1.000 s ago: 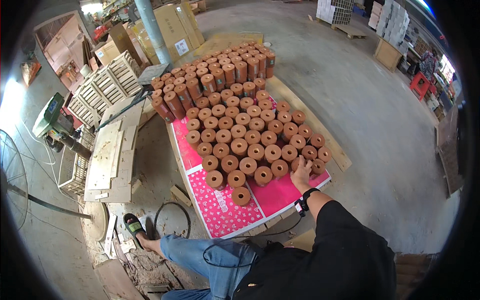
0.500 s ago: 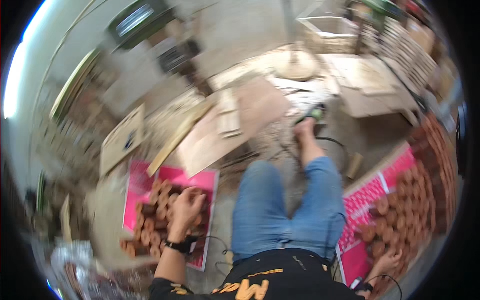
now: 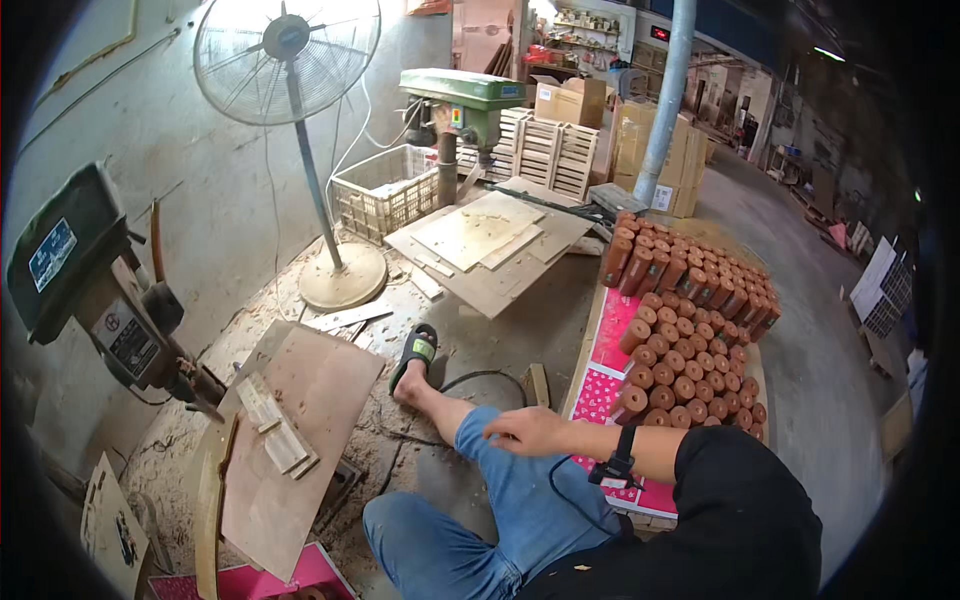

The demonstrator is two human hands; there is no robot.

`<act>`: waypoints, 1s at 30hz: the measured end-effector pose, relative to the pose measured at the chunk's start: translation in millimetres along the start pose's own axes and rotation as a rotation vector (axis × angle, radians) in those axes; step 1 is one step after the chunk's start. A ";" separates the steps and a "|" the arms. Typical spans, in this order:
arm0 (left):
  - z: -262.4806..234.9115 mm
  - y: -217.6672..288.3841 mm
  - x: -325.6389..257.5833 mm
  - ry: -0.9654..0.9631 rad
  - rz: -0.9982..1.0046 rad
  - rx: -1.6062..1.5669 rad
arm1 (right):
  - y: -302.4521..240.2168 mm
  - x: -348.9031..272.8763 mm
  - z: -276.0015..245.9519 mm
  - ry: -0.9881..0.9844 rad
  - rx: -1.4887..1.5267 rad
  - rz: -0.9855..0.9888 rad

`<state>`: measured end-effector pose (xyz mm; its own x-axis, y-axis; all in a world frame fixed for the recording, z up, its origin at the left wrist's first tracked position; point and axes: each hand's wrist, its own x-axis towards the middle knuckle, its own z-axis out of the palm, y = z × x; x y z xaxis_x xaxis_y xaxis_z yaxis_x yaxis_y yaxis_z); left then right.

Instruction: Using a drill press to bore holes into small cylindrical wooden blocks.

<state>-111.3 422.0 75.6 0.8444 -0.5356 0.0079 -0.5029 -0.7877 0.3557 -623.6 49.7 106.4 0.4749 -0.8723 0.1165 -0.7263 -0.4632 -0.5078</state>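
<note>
My right hand (image 3: pixel 528 431) is over my bent right knee, palm down, with its fingers loosely curved and apart. Nothing shows between them. A dark strap with a small device (image 3: pixel 613 468) circles that wrist. To the right of the hand, brown wooden cylinders (image 3: pixel 690 365) with holes in their ends stand packed in rows on a pink patterned sheet (image 3: pixel 598 390). Taller brown cylinders (image 3: pixel 690 275) stand behind them. At the lower edge, part of another pink sheet (image 3: pixel 325 568) shows, with a few brown cylinders on it. My left hand is out of sight.
A green drill press (image 3: pixel 125 320) stands at left beside a tilted board (image 3: pixel 300 430) bearing wood strips. Farther off are a pedestal fan (image 3: pixel 343 280), a plastic crate (image 3: pixel 385 190), another drill press (image 3: pixel 460 95), a board table (image 3: pixel 500 250) and a pole (image 3: pixel 667 100). Sawdust covers the floor.
The view has swung up and to the right. My right hand has moved from beside the right-hand cylinders to over my knee. My left hand, earlier over the left pile, has left the view.
</note>
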 end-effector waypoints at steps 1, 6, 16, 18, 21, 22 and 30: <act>2.9 -7.2 1.3 0.019 -0.012 -0.006 | -5.0 -0.6 5.1 -0.055 -0.021 0.045; 13.4 -86.7 -14.6 0.149 -0.177 -0.061 | 21.7 -9.2 32.7 -0.081 0.047 0.133; -4.1 -135.4 -54.0 0.099 -0.497 0.201 | 40.0 25.4 48.8 -0.218 0.247 0.169; 0.7 -121.6 -45.7 -0.002 -0.460 0.223 | 34.3 26.7 47.8 -0.173 0.239 0.080; 4.9 -102.3 -40.9 -0.003 -0.600 0.255 | 33.4 16.2 42.4 -0.156 0.211 0.060; 3.6 -101.4 -40.1 -0.024 -0.663 0.249 | 34.8 12.2 40.9 -0.131 0.199 0.033; -52.0 -200.3 -33.2 0.597 -0.992 0.233 | 41.7 1.5 25.2 -0.202 0.115 0.181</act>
<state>-29.0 613.3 52.6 0.8059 0.5207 0.2817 0.4527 -0.8486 0.2736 -640.7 33.0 63.9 0.4405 -0.8849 -0.1513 -0.7528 -0.2722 -0.5993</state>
